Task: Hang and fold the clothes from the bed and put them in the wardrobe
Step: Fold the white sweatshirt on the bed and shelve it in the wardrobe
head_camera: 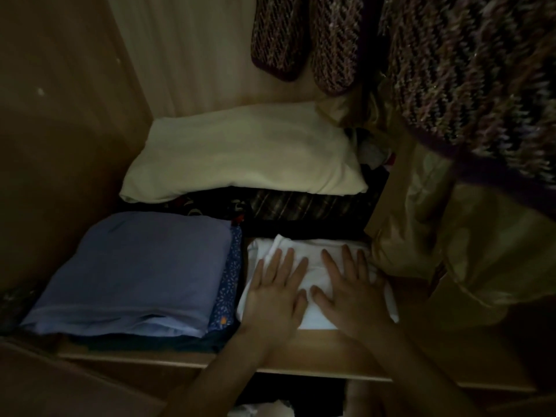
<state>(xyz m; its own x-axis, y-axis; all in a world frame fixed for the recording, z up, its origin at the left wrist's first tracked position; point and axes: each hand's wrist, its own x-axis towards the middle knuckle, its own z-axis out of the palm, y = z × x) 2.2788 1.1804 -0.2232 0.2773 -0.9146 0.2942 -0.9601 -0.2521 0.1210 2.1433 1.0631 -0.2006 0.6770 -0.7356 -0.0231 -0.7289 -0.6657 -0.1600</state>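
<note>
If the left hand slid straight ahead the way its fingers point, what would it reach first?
Flat on the folded white garment, the left hand points into the shelf. Past the garment's far edge it would probably meet the dark striped folded fabric under the cream folded cloth, though depth is hard to judge in this dim light.

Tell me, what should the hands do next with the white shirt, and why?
Probably lift both hands away. The left hand and right hand lie flat on the folded white shirt, which already sits on the wardrobe shelf beside the blue stack.
</note>
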